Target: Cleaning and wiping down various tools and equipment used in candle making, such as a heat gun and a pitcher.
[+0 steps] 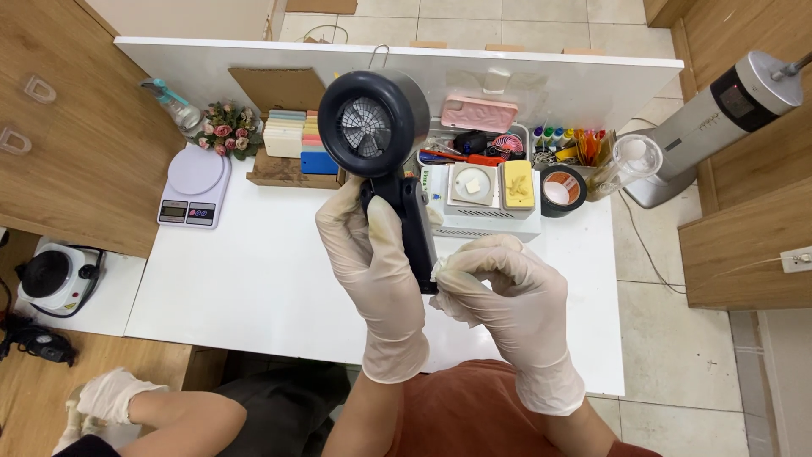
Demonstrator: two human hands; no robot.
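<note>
White tabletop (pixel 254 288) lies below the raised black hair dryer (pixel 376 135). Left hand (pixel 372 254) grips its handle; right hand (pixel 503 292) pinches a white wipe (pixel 440 271) against it. Steady support and short, firm strokes would suit.
</note>
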